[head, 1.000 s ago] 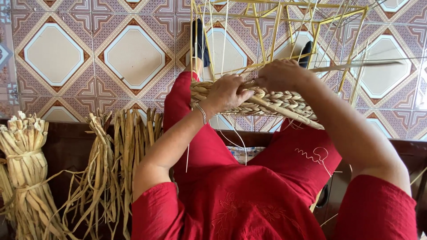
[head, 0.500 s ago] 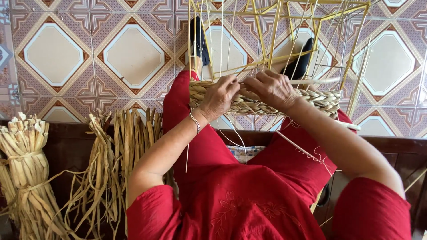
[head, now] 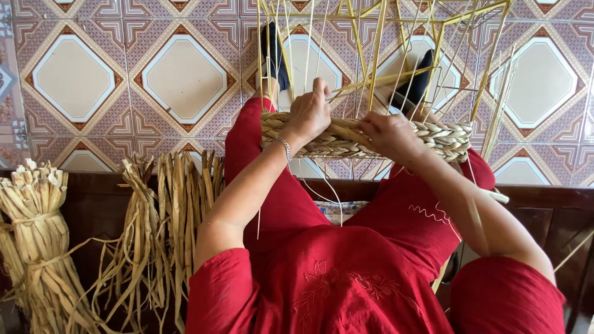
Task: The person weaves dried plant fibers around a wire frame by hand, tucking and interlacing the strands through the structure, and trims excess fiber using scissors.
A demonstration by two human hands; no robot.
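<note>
Head view: red clothing fills the near field. At left, two tied bundles of dried stalks (head: 37,241) and one loose sheaf of fibre strips (head: 154,229) lean on the dark wooden bench (head: 93,192). On the lap lies one braided basket band (head: 445,139) with a yellow wire frame (head: 377,55) rising above it. Left hand (head: 309,114): grip clamped on the band. Right hand (head: 390,133): grip clamped on the band. Beyond: patterned floor tiles (head: 185,74).

no packages, no labels, no signs, no screens anywhere in view
</note>
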